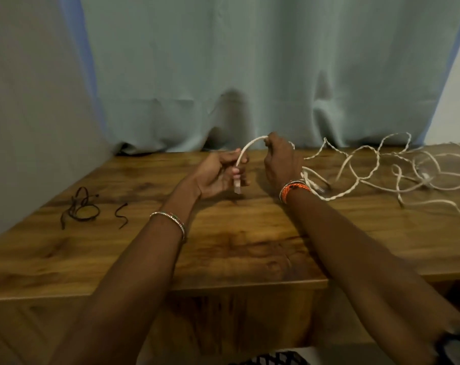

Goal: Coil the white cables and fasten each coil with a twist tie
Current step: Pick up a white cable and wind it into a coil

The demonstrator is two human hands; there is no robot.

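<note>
Both hands [218, 172] grip cable [246, 150]; plug [236, 187] blurred.

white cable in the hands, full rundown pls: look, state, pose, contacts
The white cable is thin, off-white, and looks twisted or kinked along its loose run. Its end section arches between the hands above the wooden table: the left hand grips it near a pale, blurred connector end hanging below the fingers; the right hand pinches the arch's top. The rest trails right into uncoiled loops on the tabletop. No finished coil or tie on it.
</note>
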